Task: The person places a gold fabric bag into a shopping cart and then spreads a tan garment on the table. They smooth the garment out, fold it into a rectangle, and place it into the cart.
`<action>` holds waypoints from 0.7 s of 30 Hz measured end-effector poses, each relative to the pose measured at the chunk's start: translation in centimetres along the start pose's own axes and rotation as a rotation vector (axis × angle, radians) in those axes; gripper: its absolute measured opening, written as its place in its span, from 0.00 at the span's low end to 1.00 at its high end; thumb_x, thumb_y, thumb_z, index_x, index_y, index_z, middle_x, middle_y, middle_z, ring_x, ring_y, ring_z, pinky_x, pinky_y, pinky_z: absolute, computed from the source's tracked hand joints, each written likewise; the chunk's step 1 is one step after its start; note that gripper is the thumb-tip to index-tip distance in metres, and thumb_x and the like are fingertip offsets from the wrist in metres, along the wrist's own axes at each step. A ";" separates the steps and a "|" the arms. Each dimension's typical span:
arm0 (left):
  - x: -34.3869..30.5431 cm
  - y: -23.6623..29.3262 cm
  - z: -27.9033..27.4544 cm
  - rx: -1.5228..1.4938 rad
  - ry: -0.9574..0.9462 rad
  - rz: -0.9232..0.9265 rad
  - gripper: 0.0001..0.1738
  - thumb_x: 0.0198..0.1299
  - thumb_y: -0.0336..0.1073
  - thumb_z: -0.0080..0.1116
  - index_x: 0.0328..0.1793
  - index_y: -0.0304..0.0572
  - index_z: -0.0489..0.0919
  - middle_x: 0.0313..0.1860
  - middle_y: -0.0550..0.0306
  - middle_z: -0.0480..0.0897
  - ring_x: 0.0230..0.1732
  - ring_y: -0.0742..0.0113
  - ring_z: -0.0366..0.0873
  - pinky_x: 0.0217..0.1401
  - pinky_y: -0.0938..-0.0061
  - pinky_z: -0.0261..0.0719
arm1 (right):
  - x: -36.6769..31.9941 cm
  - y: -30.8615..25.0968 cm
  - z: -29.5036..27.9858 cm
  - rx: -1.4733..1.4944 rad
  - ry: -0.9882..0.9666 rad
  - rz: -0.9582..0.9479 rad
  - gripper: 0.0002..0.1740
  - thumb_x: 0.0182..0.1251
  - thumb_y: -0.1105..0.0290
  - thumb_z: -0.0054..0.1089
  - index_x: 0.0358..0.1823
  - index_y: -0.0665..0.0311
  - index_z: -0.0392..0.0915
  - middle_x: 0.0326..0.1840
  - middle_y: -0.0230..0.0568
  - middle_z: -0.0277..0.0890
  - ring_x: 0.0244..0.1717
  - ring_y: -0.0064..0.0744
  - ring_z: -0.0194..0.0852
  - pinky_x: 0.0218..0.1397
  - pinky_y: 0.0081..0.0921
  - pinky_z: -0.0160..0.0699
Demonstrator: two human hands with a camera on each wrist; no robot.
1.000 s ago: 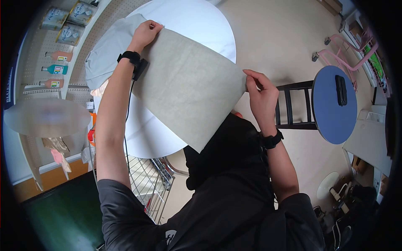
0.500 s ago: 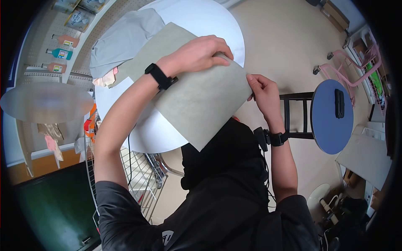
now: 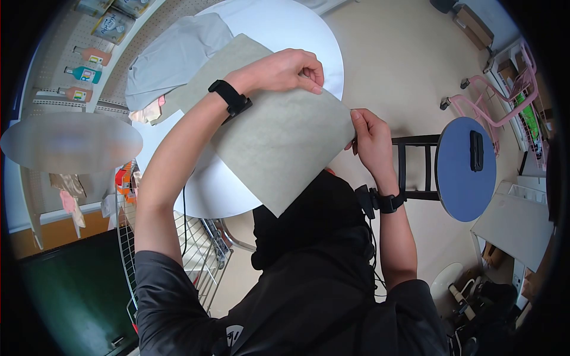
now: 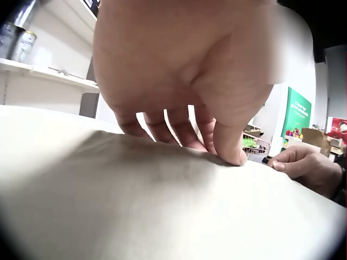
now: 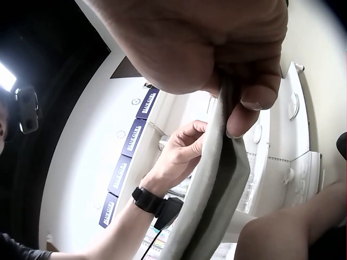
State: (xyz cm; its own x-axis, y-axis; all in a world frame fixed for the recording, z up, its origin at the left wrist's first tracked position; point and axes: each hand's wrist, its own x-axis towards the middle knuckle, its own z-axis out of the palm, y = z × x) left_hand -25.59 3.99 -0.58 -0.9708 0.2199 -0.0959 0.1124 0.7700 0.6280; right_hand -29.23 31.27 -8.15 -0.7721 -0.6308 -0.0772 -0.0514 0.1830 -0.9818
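White table (image 3: 297, 26): round top in front of me; every place below is taken from it.
Grey cloth (image 3: 279, 139): held over the table, spanning much of its near half. One corner pokes past the table's near edge, above my dark clothing; the side toward my right hand also overhangs the rim.
Left hand (image 3: 282, 71): above the table, at the cloth's far edge. Thumb on the near face, fingers bent over the edge, pinching it; fingertips mostly hidden.
Right hand (image 3: 374, 142): off the table's right side, thumb and fingers gripping the cloth's right corner. Layers show at the fold by my fingers.
Wristbands: black, one on each arm.
Pale grey fabric (image 3: 175, 56): rumpled, on the table's far left part.
Pinkish cloth (image 3: 148, 111): small, at the table's left edge, just beside that fabric.
Blue stool (image 3: 460, 193): well apart from the table, to its right; black object (image 3: 477, 151) on the seat.
Wire cart (image 3: 217, 237): by the table's near left edge.
Bottles (image 3: 83, 73): three, on shelving left of the table.
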 end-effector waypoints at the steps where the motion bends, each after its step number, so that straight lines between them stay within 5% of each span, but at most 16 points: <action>1: 0.0 -0.2 -0.1 0.001 -0.008 -0.013 0.12 0.70 0.38 0.72 0.47 0.36 0.85 0.42 0.55 0.87 0.48 0.60 0.82 0.56 0.64 0.80 | 0.0 0.0 0.0 -0.004 -0.007 0.004 0.19 0.90 0.64 0.52 0.49 0.73 0.85 0.22 0.39 0.81 0.18 0.26 0.80 0.25 0.27 0.74; 15: -0.1 -0.6 0.9 0.196 0.055 -0.066 0.13 0.74 0.44 0.68 0.51 0.43 0.82 0.50 0.56 0.84 0.56 0.56 0.77 0.63 0.61 0.75 | -0.2 -0.4 0.0 -0.019 -0.001 0.065 0.18 0.90 0.64 0.52 0.50 0.72 0.86 0.19 0.35 0.77 0.16 0.23 0.76 0.23 0.28 0.71; 21: -4.6 3.7 0.8 0.380 0.395 0.044 0.16 0.75 0.43 0.65 0.62 0.44 0.84 0.59 0.52 0.85 0.65 0.49 0.79 0.71 0.57 0.73 | -0.2 -1.0 -0.5 -0.034 -0.021 0.086 0.19 0.89 0.62 0.55 0.45 0.73 0.86 0.18 0.31 0.73 0.17 0.22 0.76 0.24 0.25 0.70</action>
State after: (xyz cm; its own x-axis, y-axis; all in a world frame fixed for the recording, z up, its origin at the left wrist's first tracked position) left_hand -20.54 6.29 1.58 -0.9609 0.0716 0.2676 0.1523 0.9434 0.2946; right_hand -29.32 31.61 -7.06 -0.7608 -0.6277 -0.1648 -0.0073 0.2622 -0.9650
